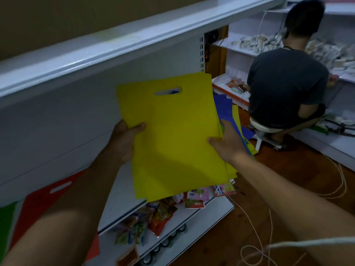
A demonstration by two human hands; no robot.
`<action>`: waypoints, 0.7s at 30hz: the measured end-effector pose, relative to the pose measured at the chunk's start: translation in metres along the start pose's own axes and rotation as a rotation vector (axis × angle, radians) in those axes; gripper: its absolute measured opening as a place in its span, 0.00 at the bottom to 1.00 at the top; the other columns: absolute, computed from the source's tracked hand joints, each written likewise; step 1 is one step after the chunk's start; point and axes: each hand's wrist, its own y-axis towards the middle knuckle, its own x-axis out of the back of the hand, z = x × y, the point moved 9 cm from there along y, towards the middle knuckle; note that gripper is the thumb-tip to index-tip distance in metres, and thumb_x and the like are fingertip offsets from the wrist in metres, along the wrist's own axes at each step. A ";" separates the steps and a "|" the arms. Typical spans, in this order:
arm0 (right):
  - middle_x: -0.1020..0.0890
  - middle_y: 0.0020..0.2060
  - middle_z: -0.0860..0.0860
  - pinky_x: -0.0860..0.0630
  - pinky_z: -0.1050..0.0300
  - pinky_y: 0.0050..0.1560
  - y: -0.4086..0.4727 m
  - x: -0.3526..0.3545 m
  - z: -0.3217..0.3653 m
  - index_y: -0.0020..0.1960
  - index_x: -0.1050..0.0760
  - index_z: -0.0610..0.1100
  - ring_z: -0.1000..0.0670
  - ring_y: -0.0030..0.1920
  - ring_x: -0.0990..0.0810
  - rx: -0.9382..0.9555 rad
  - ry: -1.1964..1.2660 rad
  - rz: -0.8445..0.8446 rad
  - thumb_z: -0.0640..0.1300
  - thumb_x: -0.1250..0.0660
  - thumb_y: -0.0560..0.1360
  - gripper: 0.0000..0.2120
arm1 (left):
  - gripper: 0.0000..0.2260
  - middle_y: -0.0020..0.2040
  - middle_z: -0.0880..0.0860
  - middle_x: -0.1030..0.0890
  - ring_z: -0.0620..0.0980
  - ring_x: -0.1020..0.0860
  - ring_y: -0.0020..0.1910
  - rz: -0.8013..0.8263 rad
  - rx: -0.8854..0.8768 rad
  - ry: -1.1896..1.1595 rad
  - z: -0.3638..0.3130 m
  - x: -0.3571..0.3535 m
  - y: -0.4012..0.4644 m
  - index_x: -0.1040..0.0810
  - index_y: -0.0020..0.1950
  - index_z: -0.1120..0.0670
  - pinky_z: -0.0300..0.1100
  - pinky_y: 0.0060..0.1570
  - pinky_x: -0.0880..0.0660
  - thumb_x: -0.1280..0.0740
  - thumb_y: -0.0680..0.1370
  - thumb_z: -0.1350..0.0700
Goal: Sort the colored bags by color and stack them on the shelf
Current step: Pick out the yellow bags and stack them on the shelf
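Because these are flat, thin fabric-like bags, they look light and floppy, and I judge they will slide over one another easily, so a pinch at an edge with the thumb on top and the fingers beneath is the sensible hold. The left hand (124, 139) does just that: its thumb presses on the left edge of the yellow bag (172, 135) while its fingers curl behind, out of sight. The right hand (226, 143) grips the right side of the bundle, thumb on the yellow face and fingers tucked among the layers underneath.

The yellow bag is a plain rectangle with a die-cut slot handle (168, 91) near its top edge, smooth and uncreased. It is held up in the air in front of the white shelf unit (57, 96), above a lower shelf of snack packets (163, 214). Behind it, fanned out to the right, are blue bags (226, 110) and further yellow edges, with a sliver of green low down.

At lower left a red bag (44, 202) with the same slot handle lies on the shelf, a green bag (6, 223) just beside it at the frame edge. Another person (284, 83) squats at the far shelving, back turned.
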 end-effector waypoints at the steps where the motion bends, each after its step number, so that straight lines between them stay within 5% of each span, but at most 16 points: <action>1: 0.29 0.57 0.54 0.26 0.58 0.45 -0.007 0.000 0.006 0.75 0.41 0.49 0.52 0.55 0.25 0.007 -0.015 -0.029 0.41 0.34 0.79 0.28 | 0.16 0.57 0.52 0.20 0.54 0.21 0.53 -0.006 -0.001 -0.003 -0.004 0.006 -0.005 0.27 0.67 0.52 0.52 0.49 0.24 0.36 0.80 0.61; 3: 0.29 0.58 0.54 0.29 0.62 0.40 -0.022 -0.003 0.019 0.76 0.42 0.50 0.54 0.52 0.25 0.057 -0.072 -0.066 0.41 0.35 0.79 0.28 | 0.16 0.58 0.53 0.20 0.54 0.20 0.53 -0.036 -0.014 -0.012 -0.013 0.020 -0.018 0.26 0.67 0.52 0.51 0.48 0.23 0.35 0.79 0.61; 8: 0.29 0.68 0.45 0.28 0.64 0.44 -0.056 -0.028 0.053 0.75 0.38 0.53 0.46 0.56 0.22 0.186 -0.201 -0.035 0.41 0.34 0.79 0.27 | 0.15 0.57 0.55 0.19 0.55 0.19 0.51 -0.138 -0.056 0.019 -0.033 0.060 -0.053 0.23 0.63 0.55 0.54 0.52 0.23 0.32 0.77 0.62; 10: 0.27 0.67 0.45 0.27 0.62 0.35 -0.067 -0.038 0.066 0.73 0.34 0.54 0.47 0.45 0.19 0.197 -0.216 -0.022 0.40 0.36 0.80 0.24 | 0.15 0.58 0.55 0.19 0.54 0.19 0.49 -0.166 -0.094 0.122 -0.043 0.077 -0.066 0.23 0.62 0.52 0.53 0.52 0.22 0.31 0.76 0.61; 12: 0.23 0.62 0.46 0.33 0.65 0.23 -0.076 -0.049 0.076 0.72 0.32 0.55 0.55 0.28 0.27 0.209 -0.202 0.000 0.39 0.38 0.80 0.22 | 0.18 0.59 0.53 0.21 0.48 0.20 0.46 -0.190 -0.155 0.221 -0.055 0.093 -0.081 0.26 0.65 0.52 0.45 0.47 0.23 0.30 0.76 0.61; 15: 0.24 0.58 0.47 0.37 0.68 0.19 -0.093 -0.072 0.089 0.72 0.32 0.52 0.59 0.21 0.33 0.249 -0.196 0.040 0.38 0.39 0.81 0.21 | 0.32 0.65 0.49 0.28 0.47 0.22 0.51 -0.277 -0.301 0.342 -0.074 0.122 -0.113 0.40 0.76 0.51 0.40 0.41 0.25 0.31 0.76 0.65; 17: 0.24 0.58 0.46 0.38 0.69 0.19 -0.107 -0.089 0.099 0.71 0.31 0.50 0.59 0.22 0.32 0.280 -0.233 0.076 0.38 0.40 0.81 0.20 | 0.39 0.67 0.47 0.32 0.48 0.25 0.58 -0.329 -0.364 0.460 -0.083 0.141 -0.136 0.50 0.79 0.48 0.42 0.46 0.26 0.32 0.76 0.66; 19: 0.26 0.64 0.47 0.34 0.69 0.23 -0.123 -0.108 0.111 0.70 0.29 0.48 0.58 0.29 0.29 0.328 -0.286 0.113 0.39 0.39 0.81 0.19 | 0.33 0.69 0.50 0.30 0.51 0.26 0.61 -0.399 -0.338 0.590 -0.088 0.164 -0.156 0.41 0.77 0.49 0.44 0.52 0.26 0.32 0.76 0.65; 21: 0.27 0.67 0.47 0.26 0.65 0.37 -0.140 -0.130 0.123 0.69 0.28 0.46 0.53 0.42 0.23 0.377 -0.327 0.160 0.39 0.39 0.80 0.18 | 0.27 0.69 0.54 0.29 0.54 0.24 0.59 -0.467 -0.278 0.643 -0.090 0.190 -0.177 0.33 0.74 0.51 0.44 0.52 0.25 0.32 0.76 0.63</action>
